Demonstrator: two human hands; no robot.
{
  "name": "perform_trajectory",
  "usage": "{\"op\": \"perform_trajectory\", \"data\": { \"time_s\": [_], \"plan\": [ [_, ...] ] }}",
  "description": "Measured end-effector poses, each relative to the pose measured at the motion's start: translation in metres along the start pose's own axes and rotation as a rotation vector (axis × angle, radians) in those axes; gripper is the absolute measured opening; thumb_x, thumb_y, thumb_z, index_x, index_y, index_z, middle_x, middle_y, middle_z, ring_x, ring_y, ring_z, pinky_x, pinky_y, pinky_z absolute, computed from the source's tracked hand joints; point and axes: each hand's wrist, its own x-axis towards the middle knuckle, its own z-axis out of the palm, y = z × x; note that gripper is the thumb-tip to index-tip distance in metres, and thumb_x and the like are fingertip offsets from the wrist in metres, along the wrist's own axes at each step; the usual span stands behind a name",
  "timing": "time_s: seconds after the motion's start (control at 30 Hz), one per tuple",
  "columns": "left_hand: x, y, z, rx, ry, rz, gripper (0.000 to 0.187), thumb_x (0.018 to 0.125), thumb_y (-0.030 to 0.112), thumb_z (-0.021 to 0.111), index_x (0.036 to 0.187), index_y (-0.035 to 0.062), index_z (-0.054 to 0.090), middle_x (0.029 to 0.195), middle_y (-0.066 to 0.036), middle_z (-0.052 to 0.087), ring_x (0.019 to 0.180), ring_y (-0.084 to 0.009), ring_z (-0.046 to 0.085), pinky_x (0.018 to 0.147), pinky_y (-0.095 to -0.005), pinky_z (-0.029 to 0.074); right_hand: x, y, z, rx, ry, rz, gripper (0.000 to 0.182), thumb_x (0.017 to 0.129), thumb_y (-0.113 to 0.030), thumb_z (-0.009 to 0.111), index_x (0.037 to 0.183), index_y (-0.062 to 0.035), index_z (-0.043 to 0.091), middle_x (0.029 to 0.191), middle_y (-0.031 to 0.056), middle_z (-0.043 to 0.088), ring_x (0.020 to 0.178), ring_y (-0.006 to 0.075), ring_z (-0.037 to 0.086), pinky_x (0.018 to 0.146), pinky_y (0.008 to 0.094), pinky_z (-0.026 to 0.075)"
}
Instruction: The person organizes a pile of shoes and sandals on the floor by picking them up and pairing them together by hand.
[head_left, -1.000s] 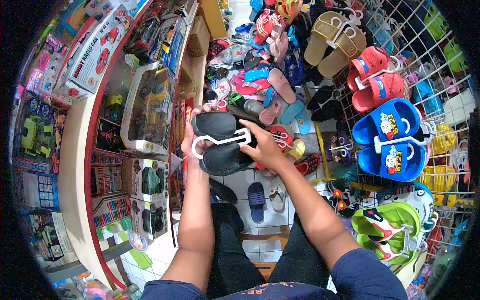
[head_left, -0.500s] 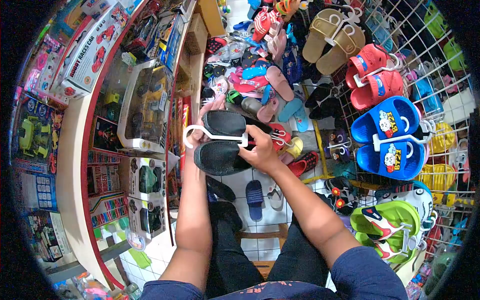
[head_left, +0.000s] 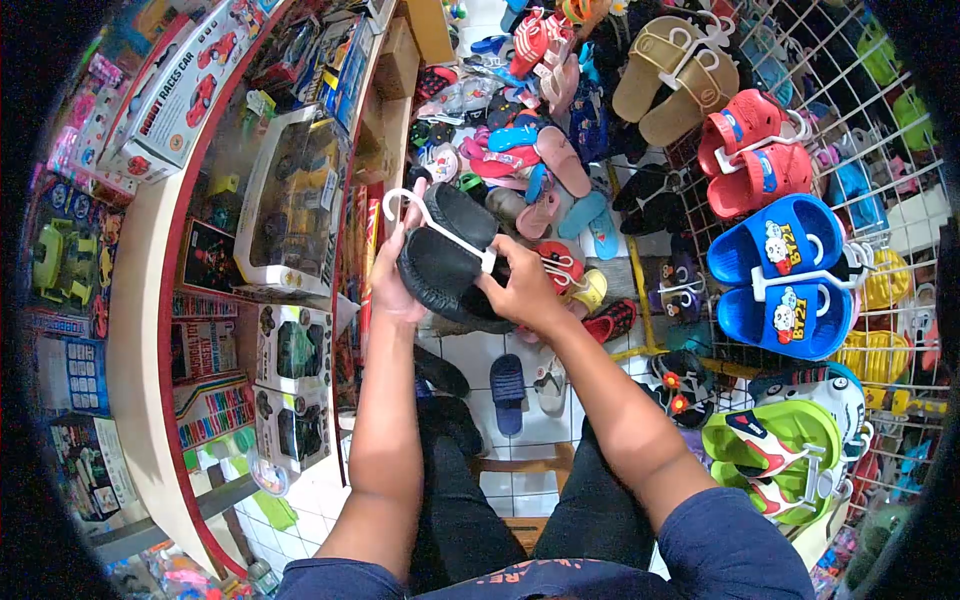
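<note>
A pair of black shoes on a white plastic hanger is held up in front of me, tilted. My right hand pinches the hanger's end at the right side of the pair. My left hand is at the pair's left side, supporting it from beneath and behind; most of its fingers are hidden by the shoes. The hanger's hook curves up near my left fingers.
A pile of sandals covers the floor ahead. On the right, a wire rack holds blue slides, red clogs and green sandals. Toy shelves stand left. Navy slippers lie below.
The black shoes and hanger have tilted, with the hook end higher. My left hand has shifted slightly left and down beside them; my right hand keeps its hold.
</note>
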Motion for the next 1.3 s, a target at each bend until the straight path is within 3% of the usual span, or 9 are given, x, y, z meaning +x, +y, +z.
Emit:
{"op": "perform_trajectory", "data": {
  "time_s": [0.1, 0.23, 0.3, 0.43, 0.5, 0.67, 0.87, 1.07, 1.3],
  "plan": [
    [-0.002, 0.009, 0.003, -0.088, 0.042, -0.03, 0.077, 0.09, 0.046, 0.04, 0.149, 0.0016, 0.017, 0.15, -0.015, 0.03, 0.137, -0.0259, 0.032, 0.113, -0.0386, 0.025, 0.0, -0.011, -0.005, 0.093, -0.084, -0.196, 0.034, 0.075, -0.006, 0.069, 0.105, 0.0019, 0.055, 0.089, 0.0235, 0.062, 0.082, 0.0401, 0.062, 0.069, 0.0402, 0.049],
    [-0.002, 0.014, -0.002, -0.179, 0.044, -0.063, 0.074, 0.091, 0.045, 0.034, 0.149, 0.0022, 0.017, 0.151, -0.013, 0.03, 0.138, -0.0265, 0.031, 0.114, -0.0402, 0.023, 0.0, -0.011, -0.012, 0.192, -0.218, -0.052, 0.032, 0.076, -0.005, 0.068, 0.105, 0.0024, 0.056, 0.089, 0.022, 0.063, 0.078, 0.0372, 0.063, 0.066, 0.0373, 0.049],
    [-0.002, 0.015, -0.006, -0.177, 0.035, -0.068, 0.076, 0.09, 0.045, 0.036, 0.149, 0.0023, 0.017, 0.151, -0.013, 0.029, 0.138, -0.0266, 0.031, 0.114, -0.0402, 0.023, 0.0, -0.009, -0.012, 0.098, -0.224, -0.058, 0.034, 0.077, -0.005, 0.071, 0.108, 0.0027, 0.058, 0.09, 0.0164, 0.066, 0.078, 0.0218, 0.065, 0.066, 0.0298, 0.05],
    [-0.007, 0.023, -0.001, -0.251, 0.004, -0.116, 0.086, 0.083, 0.046, 0.052, 0.149, 0.0012, 0.019, 0.149, -0.014, 0.033, 0.135, -0.0258, 0.036, 0.111, -0.0379, 0.028, -0.003, -0.01, -0.009, 0.072, -0.15, -0.116, 0.033, 0.075, -0.01, 0.074, 0.102, 0.0027, 0.06, 0.086, 0.0146, 0.066, 0.074, 0.0211, 0.064, 0.064, 0.0303, 0.05],
    [-0.008, 0.025, 0.001, -0.263, -0.009, -0.126, 0.088, 0.082, 0.047, 0.054, 0.149, 0.0025, 0.019, 0.148, -0.014, 0.034, 0.134, -0.0261, 0.037, 0.111, -0.0377, 0.029, -0.003, -0.012, -0.008, 0.08, -0.12, -0.126, 0.03, 0.073, -0.013, 0.075, 0.094, 0.0025, 0.059, 0.081, 0.0199, 0.063, 0.069, 0.0309, 0.063, 0.061, 0.0349, 0.048],
    [-0.01, 0.023, -0.004, -0.258, -0.009, -0.141, 0.089, 0.081, 0.048, 0.055, 0.15, 0.0048, 0.019, 0.147, -0.014, 0.035, 0.131, -0.0264, 0.041, 0.109, -0.0372, 0.031, -0.004, -0.017, -0.008, 0.109, -0.119, -0.123, 0.031, 0.073, -0.014, 0.076, 0.093, 0.0025, 0.06, 0.081, 0.0187, 0.064, 0.068, 0.0283, 0.064, 0.061, 0.0341, 0.048],
    [-0.005, 0.019, -0.009, -0.311, 0.053, -0.152, 0.077, 0.089, 0.047, 0.044, 0.147, 0.001, 0.024, 0.148, -0.015, 0.034, 0.134, -0.0267, 0.037, 0.112, -0.0391, 0.028, -0.002, -0.014, -0.007, 0.15, -0.16, -0.037, 0.034, 0.072, -0.017, 0.079, 0.092, 0.0029, 0.06, 0.082, 0.0167, 0.065, 0.073, 0.0208, 0.065, 0.067, 0.0331, 0.05],
    [0.002, 0.006, -0.026, -0.027, 0.341, -0.075, 0.059, 0.091, 0.044, 0.049, 0.131, 0.001, 0.049, 0.119, -0.011, 0.058, 0.108, -0.0211, 0.057, 0.095, -0.0346, 0.045, -0.001, -0.005, 0.0, 0.23, -0.077, 0.064, 0.042, 0.068, -0.018, 0.082, 0.093, 0.006, 0.059, 0.089, 0.0136, 0.068, 0.084, 0.0185, 0.066, 0.078, 0.03, 0.05],
    [0.003, 0.004, -0.025, 0.139, 0.441, 0.129, 0.032, 0.095, 0.017, 0.056, 0.121, -0.0008, 0.058, 0.105, -0.007, 0.065, 0.094, -0.0135, 0.061, 0.087, -0.0276, 0.047, 0.001, 0.015, 0.012, 0.234, 0.043, 0.134, 0.038, 0.066, -0.011, 0.08, 0.094, 0.0037, 0.057, 0.085, 0.0115, 0.066, 0.085, 0.0172, 0.065, 0.079, 0.0303, 0.05]
  ]
}}
